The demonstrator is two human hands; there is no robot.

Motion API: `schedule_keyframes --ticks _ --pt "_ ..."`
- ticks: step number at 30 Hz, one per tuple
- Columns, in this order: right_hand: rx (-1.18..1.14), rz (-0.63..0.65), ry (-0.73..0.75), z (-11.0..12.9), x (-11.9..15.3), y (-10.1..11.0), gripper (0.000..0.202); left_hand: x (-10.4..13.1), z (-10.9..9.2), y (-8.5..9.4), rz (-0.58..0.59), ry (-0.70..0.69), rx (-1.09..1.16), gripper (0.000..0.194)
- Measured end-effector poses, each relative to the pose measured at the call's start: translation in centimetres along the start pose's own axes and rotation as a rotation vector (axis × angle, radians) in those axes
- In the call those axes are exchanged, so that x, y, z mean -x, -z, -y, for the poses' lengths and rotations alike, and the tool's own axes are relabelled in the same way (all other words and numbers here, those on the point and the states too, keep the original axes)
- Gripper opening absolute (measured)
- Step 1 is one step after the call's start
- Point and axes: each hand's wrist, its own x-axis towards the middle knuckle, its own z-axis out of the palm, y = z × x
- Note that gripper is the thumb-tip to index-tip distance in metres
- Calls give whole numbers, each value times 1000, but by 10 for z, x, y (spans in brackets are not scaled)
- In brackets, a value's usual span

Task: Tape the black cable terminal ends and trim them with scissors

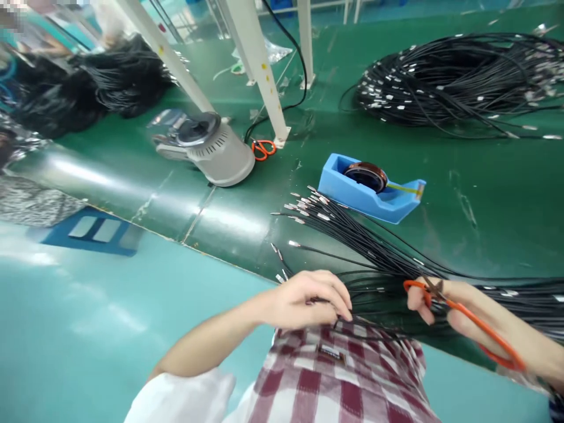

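My left hand (311, 298) is closed round a few thin black cables at the table's front edge, close to my checked apron. On the right, my right hand (449, 305) holds orange-handled scissors (480, 329), with the fingers around and through the handles. A bundle of black cables (365, 241) with pale tips lies on the green table between and behind my hands, running off to the right. Just beyond the bundle stands a blue tape dispenser (374, 202) with a brown roll in it.
Orange scissors (264, 150) lie by a white post (267, 82). A grey round machine (222, 153) stands left of them. A large coil of black cables (453, 82) lies back right, and more cable heaps (127, 76) back left, near another person.
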Motion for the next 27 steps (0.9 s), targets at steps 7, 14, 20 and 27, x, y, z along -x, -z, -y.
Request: schedule_keyframes --ticks 7,14,20,27 --pt "131 42 65 4 -11 -7 41 15 9 52 -243 213 -119 43" --pt "76 9 130 -24 -20 -10 41 -3 56 91 -613 228 -824 17" --pt "55 1 130 -32 -18 -12 40 -9 67 99 -506 133 -830 10" --pt "234 10 62 0 -27 -15 31 6 33 79 -678 96 -58 7"
